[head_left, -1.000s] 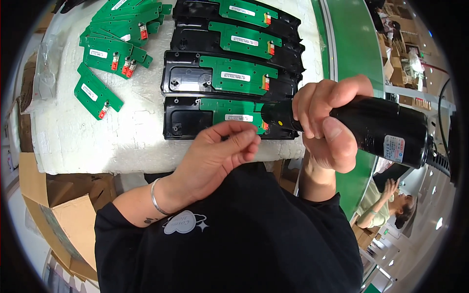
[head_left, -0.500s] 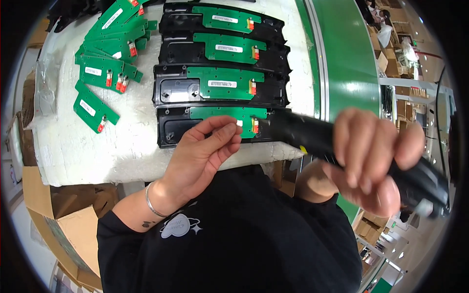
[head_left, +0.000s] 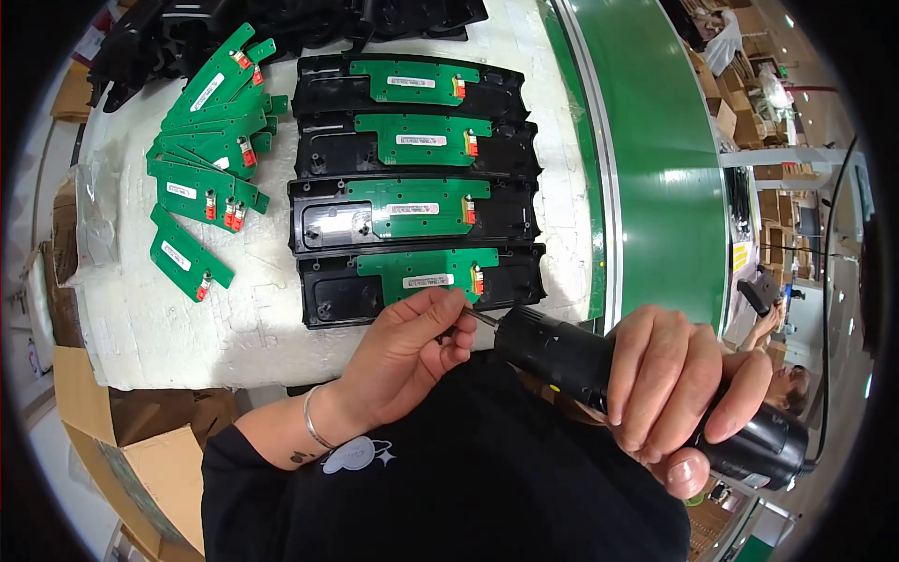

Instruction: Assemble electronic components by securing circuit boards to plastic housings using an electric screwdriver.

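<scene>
My right hand (head_left: pixel 688 393) is wrapped round a black electric screwdriver (head_left: pixel 562 354), which points left. Its thin metal bit (head_left: pixel 483 318) reaches the fingertips of my left hand (head_left: pixel 398 347). Thumb and forefinger are pinched together there; whatever they hold is too small or hidden to name. Just beyond them lies the nearest black plastic housing (head_left: pixel 517 281), with a green circuit board (head_left: pixel 393 265) on it. The board carries a white label and a red-and-yellow connector (head_left: pixel 478 279). Several like housings with boards are lined up behind it, among them a second housing (head_left: pixel 510 214).
Loose green circuit boards (head_left: pixel 211 178) lie fanned out at the left of the white padded worktop (head_left: pixel 187 347). More black plastic parts (head_left: pixel 375 21) sit at the far edge. To the right runs a green belt (head_left: pixel 655 178). A cardboard box (head_left: pixel 150 459) stands at lower left; another person (head_left: pixel 782 375) is far right.
The screwdriver has swung down and left, so its bit now meets my left fingertips. My left hand stays pinched. The view has shifted, showing more of the worktop's far edge.
</scene>
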`<state>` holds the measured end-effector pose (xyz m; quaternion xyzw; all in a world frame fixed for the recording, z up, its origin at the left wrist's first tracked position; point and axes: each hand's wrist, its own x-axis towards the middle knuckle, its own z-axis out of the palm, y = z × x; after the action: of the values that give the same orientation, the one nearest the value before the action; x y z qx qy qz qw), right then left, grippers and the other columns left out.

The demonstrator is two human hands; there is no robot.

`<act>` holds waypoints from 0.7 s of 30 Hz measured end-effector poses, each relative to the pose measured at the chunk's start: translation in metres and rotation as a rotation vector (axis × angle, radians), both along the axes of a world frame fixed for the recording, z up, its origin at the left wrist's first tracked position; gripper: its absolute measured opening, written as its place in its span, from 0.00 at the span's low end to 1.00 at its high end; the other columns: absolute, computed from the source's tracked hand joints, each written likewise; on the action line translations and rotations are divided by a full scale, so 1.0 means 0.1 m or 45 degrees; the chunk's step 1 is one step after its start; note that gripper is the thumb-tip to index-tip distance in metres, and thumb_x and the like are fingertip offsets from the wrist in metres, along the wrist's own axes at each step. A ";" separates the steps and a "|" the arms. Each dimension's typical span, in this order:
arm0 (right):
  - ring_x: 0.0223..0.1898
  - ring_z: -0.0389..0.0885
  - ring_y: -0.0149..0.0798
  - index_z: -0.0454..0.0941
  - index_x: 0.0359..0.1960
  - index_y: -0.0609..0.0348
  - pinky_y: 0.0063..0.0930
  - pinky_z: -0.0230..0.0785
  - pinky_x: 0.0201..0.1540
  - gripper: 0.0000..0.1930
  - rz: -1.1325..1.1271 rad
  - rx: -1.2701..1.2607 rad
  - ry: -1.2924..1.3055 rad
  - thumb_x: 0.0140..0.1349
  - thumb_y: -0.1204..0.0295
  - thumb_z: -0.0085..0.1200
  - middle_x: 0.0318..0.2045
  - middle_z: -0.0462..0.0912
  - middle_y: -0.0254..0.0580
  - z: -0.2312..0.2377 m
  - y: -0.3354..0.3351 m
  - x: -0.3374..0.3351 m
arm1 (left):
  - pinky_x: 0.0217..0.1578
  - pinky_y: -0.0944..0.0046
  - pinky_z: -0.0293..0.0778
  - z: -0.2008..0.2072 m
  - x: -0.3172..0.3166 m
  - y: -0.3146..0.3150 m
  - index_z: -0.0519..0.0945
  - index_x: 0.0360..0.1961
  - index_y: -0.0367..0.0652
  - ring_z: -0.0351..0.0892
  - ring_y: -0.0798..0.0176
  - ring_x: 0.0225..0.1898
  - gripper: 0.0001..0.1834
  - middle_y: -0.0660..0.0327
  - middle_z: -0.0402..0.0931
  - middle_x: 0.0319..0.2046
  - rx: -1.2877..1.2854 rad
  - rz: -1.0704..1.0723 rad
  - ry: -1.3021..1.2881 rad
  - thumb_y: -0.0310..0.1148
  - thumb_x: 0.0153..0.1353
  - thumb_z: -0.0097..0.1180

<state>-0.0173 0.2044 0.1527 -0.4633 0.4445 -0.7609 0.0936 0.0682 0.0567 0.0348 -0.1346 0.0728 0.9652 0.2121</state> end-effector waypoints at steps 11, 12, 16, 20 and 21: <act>0.13 0.59 0.30 0.61 0.39 0.62 0.23 0.56 0.19 0.16 -0.455 0.056 -0.243 0.45 0.78 0.44 0.14 0.63 0.36 -0.50 0.12 -0.33 | 0.37 0.70 0.75 0.03 -0.04 -0.03 0.66 0.49 0.33 0.77 0.63 0.36 0.15 0.53 0.74 0.36 -0.351 -0.283 -0.087 0.30 0.64 0.39; 0.13 0.59 0.30 0.61 0.39 0.62 0.23 0.56 0.19 0.16 -0.455 0.061 -0.244 0.45 0.78 0.44 0.14 0.63 0.36 -0.49 0.12 -0.33 | 0.37 0.70 0.75 0.03 -0.05 -0.04 0.66 0.49 0.33 0.77 0.63 0.36 0.15 0.53 0.74 0.36 -0.346 -0.283 -0.088 0.30 0.64 0.39; 0.13 0.59 0.30 0.61 0.38 0.63 0.23 0.56 0.19 0.16 -0.438 0.086 -0.242 0.44 0.78 0.44 0.13 0.63 0.37 -0.51 0.10 -0.30 | 0.33 0.73 0.74 0.02 -0.11 -0.08 0.70 0.38 0.38 0.76 0.66 0.34 0.09 0.57 0.75 0.33 -0.420 -0.150 -0.056 0.31 0.63 0.41; 0.12 0.57 0.27 0.64 0.35 0.60 0.24 0.55 0.21 0.14 -0.549 0.195 -0.258 0.44 0.73 0.43 0.11 0.59 0.30 -0.50 0.02 -0.29 | 0.33 0.73 0.72 -0.08 -0.15 -0.10 0.72 0.37 0.39 0.74 0.70 0.31 0.08 0.61 0.75 0.29 -0.384 -0.111 0.066 0.32 0.61 0.47; 0.12 0.57 0.27 0.64 0.35 0.60 0.24 0.55 0.21 0.14 -0.549 0.196 -0.261 0.44 0.73 0.43 0.11 0.59 0.30 -0.50 0.00 -0.30 | 0.32 0.74 0.71 -0.08 -0.16 -0.09 0.72 0.36 0.39 0.74 0.72 0.29 0.08 0.63 0.75 0.28 -0.380 -0.084 0.060 0.32 0.60 0.48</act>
<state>-0.0473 0.2043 0.1031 -0.2698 0.5780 -0.7701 0.0088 0.0518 0.0482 0.0267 -0.1393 0.2247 0.9391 0.2197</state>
